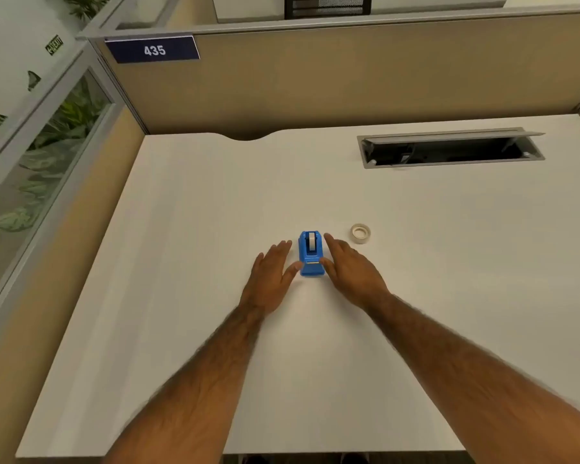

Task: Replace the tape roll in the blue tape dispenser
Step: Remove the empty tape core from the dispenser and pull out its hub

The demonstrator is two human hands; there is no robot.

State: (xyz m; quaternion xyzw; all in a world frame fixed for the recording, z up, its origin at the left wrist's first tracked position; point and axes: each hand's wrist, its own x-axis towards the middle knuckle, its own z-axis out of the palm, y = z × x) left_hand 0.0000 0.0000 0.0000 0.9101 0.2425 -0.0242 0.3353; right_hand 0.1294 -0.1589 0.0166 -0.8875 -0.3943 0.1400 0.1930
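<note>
**Blue dispenser flanked by open hands at cubicle 435**

A tan partition (349, 78), tagged with a navy "435" sign (153, 50), is seen walling in a white desk (181, 329), where a cable hatch (449, 147) is lying open at the far right. The left hand (270, 274) and right hand (352, 266) are being held flat and open, gripping nothing, on either side of the blue tape dispenser (311, 254) at mid-desk. A spare tape roll (360, 233) is lying flat just beyond the right hand.

The white desk (215, 202) is bare around the blue tape dispenser (311, 253); only the spare tape roll (360, 233) lies near its right side, and both spread hands, left hand (271, 276) and right hand (350, 268), flank it closely
</note>
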